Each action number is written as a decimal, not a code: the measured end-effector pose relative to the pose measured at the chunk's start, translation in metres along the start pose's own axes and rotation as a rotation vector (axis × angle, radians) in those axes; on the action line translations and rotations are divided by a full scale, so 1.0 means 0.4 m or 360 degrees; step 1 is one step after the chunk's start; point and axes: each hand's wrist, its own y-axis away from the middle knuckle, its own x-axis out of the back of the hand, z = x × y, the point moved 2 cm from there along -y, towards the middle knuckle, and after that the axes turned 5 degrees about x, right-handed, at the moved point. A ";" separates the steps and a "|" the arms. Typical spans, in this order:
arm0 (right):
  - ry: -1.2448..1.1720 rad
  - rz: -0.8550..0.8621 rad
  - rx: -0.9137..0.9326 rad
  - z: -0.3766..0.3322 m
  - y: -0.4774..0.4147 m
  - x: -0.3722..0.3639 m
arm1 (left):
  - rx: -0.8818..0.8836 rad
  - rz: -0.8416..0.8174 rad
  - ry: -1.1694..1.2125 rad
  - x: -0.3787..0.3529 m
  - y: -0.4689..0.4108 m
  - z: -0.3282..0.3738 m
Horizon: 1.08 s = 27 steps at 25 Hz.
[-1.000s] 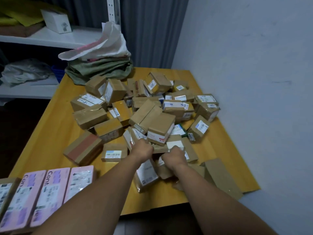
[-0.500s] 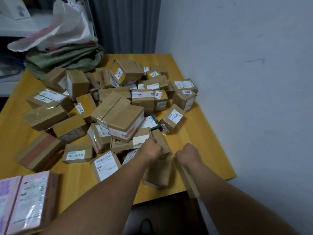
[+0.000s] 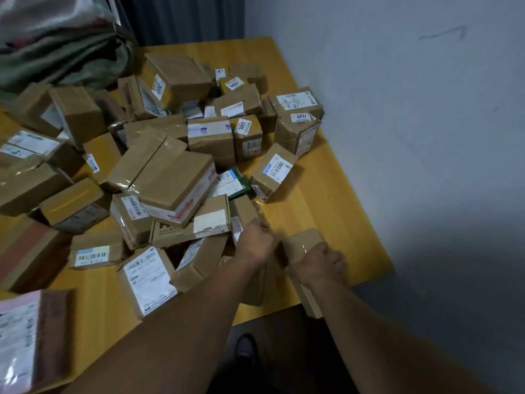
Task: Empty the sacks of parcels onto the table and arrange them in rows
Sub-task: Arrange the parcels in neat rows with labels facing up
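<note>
Pink parcel (image 3: 22, 336): lies flat at the table's near left edge, well apart from both hands; little risk here.
Sacks (image 3: 65, 49): bunched at the far left corner, touching the back of the heap; they look emptied (a judgement, since their mouths are out of view).
Heap of parcels (image 3: 170, 177): these are the task's things, piled loose across the middle of the table (image 3: 326, 211) and not yet in rows. The boxes lean on one another, so pulling one from the near edge could make those above slide or tumble.
Left hand (image 3: 254, 241): knuckles up at the heap's near edge, with the fingers curled under and hidden; I cannot tell what they clasp. A blind tug could drag neighbouring boxes along.
Right hand (image 3: 321, 263): fingers wrapped round a brown box (image 3: 301, 241) that stands on edge at the table's near rim, its lower end past the rim. A slack grip would drop it to the floor, near the shoe (image 3: 245, 351).
Change: a second ago the hands were side by side in the heap. Now they are apart, the box's top shows above the right hand, and the view has swung right, leaving one pink parcel in sight.
</note>
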 end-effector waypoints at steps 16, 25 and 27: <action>0.0210 0.0009 0.0003 0.042 -0.042 -0.034 | 0.0054 0.0002 0.0182 0.000 -0.062 -0.052; -0.0332 0.0180 0.0212 -0.176 0.027 0.217 | -0.0005 0.0110 0.0297 0.128 0.018 0.067; -0.0533 0.0071 0.0345 -0.240 0.064 0.225 | -0.0038 0.0106 0.0428 0.177 0.026 0.089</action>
